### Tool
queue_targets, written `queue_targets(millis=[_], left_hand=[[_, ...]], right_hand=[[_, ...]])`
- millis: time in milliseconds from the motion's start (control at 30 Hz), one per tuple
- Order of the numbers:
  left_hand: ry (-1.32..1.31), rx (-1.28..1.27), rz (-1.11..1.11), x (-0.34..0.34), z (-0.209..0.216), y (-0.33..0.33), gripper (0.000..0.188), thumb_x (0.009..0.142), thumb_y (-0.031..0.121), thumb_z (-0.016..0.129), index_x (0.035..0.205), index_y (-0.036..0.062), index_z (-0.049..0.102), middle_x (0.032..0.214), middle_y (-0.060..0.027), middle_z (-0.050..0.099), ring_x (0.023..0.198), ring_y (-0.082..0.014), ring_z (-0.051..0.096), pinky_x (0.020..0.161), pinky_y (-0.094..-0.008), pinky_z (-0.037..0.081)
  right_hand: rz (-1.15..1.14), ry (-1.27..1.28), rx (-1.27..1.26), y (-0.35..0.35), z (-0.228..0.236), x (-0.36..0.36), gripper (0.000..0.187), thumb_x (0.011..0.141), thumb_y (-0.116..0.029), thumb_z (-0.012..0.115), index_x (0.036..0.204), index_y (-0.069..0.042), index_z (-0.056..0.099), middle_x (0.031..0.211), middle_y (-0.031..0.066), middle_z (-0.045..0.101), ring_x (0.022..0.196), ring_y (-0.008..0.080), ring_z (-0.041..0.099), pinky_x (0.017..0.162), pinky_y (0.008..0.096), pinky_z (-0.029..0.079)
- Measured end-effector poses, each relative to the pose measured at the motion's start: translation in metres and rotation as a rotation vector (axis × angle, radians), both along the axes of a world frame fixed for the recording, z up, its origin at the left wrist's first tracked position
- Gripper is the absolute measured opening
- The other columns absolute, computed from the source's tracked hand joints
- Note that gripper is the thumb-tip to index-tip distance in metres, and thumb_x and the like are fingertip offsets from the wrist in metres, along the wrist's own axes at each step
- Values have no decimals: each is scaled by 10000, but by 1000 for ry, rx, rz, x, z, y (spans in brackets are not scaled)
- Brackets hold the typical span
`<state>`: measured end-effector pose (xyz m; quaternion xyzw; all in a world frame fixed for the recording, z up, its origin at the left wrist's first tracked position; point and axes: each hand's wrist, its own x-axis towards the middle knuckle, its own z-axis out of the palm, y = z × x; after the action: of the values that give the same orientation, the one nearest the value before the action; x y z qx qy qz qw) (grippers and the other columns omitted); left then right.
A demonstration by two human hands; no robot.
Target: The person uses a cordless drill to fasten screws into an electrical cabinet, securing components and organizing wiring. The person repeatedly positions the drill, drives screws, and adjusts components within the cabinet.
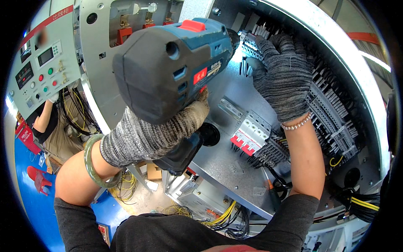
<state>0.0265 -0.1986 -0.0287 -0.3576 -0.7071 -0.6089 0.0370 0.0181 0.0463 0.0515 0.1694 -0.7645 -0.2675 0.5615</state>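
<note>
My left hand (147,136), in a grey knitted glove, is wrapped round the grip of a blue and black cordless drill (153,69). The tool points away to the upper right, its front end close to a small lit terminal block (251,49). On that block's right side is my gloved right hand (287,71), thumb and forefinger bent round it, the other fingers curled over dark wires. The drill's tip is hidden behind its own body. Below the right hand, a white circuit breaker (253,129) with red levers is mounted on the metal panel.
Grey terminal strips (331,117) with many wires line the cabinet's right side. A screwdriver (270,189) lies near my right forearm. At left stands a control panel (46,63) with buttons; a co-worker's arm (44,115) shows beneath it. Yellow cables (126,185) lie on the floor.
</note>
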Motion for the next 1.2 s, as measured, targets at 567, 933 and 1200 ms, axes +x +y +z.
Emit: queue_targets(millis=[567,933,1200], left_hand=[[93,-14,-18,-5,-6,2,327,841,44,635,1158,68,561,1125,-57,593,1017,-142,580,897,-315,506],[148,-27,-24,-9,-7,3,310,850,58,623,1152,69,554,1095,-60,594,1005,-148,582,917,-321,494],[205,-30,6,-10,-10,6,301,848,62,623,1141,71,554,1073,-62,595,996,-151,584,928,-329,488]], right_hand=[[-71,-42,-35,0,-1,0,372,783,-298,653,1132,-171,648,1068,120,602,978,316,585,868,519,444],[-74,-87,-59,4,0,-1,350,812,-318,630,1133,-180,644,1075,117,595,989,318,586,858,543,460],[-20,-5,-12,1,0,0,378,710,-247,729,1067,-137,676,974,124,612,911,305,583,815,444,464]])
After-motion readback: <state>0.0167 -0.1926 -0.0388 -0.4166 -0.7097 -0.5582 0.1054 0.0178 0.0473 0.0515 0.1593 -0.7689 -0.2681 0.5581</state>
